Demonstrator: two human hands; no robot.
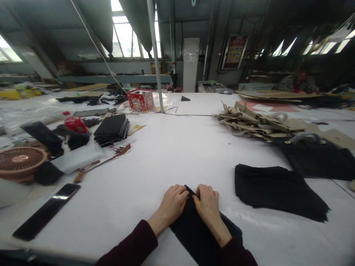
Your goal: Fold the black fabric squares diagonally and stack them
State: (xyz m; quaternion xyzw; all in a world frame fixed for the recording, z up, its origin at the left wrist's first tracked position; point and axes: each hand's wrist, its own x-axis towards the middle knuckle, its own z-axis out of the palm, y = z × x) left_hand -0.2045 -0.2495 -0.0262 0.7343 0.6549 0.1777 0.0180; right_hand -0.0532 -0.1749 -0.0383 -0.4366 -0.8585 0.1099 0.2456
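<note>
A black fabric piece [191, 225] lies on the white table in front of me, its far end under both hands. My left hand [174, 199] has its fingers curled onto the left side of that end. On the other side, my right hand [206, 203] pinches the same end, thumb and fingers bent over it. A darker straight edge [233, 227] shows past my right wrist; what it belongs to I cannot make out. To the right lies a stack of black fabric pieces [277, 192], apart from my hands.
At left are a dark glossy flat bar [47, 210], a pink fan [20, 162] and a stack of black pieces [111, 129]. A red box [140, 99] stands by a metal pole [155, 55]. Beige pieces [255, 123] and a black bag [318, 157] lie right; a person [296, 83] sits behind.
</note>
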